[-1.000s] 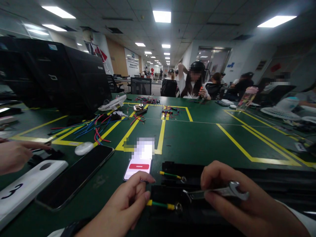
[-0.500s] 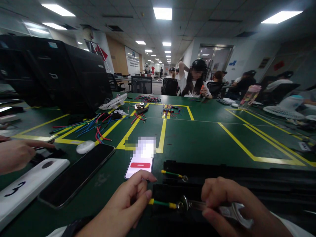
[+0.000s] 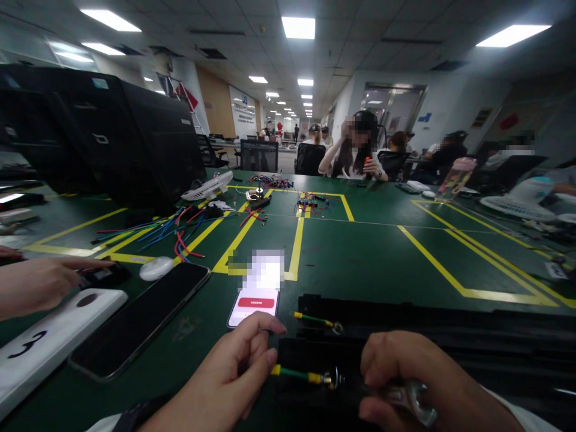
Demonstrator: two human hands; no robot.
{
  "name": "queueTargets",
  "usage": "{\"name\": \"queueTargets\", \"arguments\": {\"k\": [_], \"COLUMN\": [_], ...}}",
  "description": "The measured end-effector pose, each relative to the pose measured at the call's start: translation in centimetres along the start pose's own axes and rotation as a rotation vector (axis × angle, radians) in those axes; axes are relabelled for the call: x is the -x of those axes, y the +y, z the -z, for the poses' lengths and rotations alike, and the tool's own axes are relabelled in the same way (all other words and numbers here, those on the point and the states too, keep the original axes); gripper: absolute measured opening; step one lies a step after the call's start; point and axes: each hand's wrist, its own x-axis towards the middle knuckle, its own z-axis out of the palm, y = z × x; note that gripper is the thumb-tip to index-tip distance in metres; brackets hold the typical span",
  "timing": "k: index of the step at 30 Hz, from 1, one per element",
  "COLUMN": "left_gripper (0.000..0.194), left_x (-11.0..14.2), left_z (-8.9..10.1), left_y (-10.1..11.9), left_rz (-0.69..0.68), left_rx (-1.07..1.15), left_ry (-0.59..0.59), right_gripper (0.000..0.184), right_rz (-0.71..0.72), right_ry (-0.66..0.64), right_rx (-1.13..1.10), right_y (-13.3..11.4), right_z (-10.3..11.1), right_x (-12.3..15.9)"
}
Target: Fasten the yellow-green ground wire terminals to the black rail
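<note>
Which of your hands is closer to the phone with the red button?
Left. The left hand has its fingertips right at the near edge of the phone; the right hand grips a wrench farther away, over the black tray.

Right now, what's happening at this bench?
A person's right hand grips a metal wrench set against the ring terminal of a green-yellow wire on a black rail. The left hand pinches the wire's other end. A second such wire lies just behind. A lit phone sits on the green table; another person's hand reaches in at the left edge of the picture.
</note>
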Motion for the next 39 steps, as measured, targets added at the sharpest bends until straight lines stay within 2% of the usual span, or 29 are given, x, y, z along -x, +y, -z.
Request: {"name": "queueTargets", "arguments": {"k": [7,13,29,34,39], "left_gripper": [0.03,0.029,0.028,0.025,0.025], "left_x": [0.08,-0.1,0.0,0.07,0.07], "left_z": [0.01,0.02,-0.01,0.0,0.02], "left_y": [0.62,0.66,0.76,0.35,0.23], "left_rz": [0.015,0.002,-0.013,-0.025,-0.018], "left_rx": [-0.021,-0.008,0.001,0.026,0.042], "left_ry": [0.003,-0.005,-0.007,0.005,0.008], "right_gripper": [0.018,0.015,0.014,0.013,0.015], "right_rz": [-0.034,-0.07,-0.091,-0.099,-0.108], "right_ry": [0.01,0.043,0.017,-0.035,-0.02], "right_rx": [-0.032,-0.025,-0.078,-0.059,-0.05], "right_y": [-0.09,-0.58,-0.36,-0.21,-0.47], "right_z": [-0.2,0.08,-0.28,-0.26,-0.03], "right_x": [-0.3,-0.44,0.08,0.08,-0.11]}}
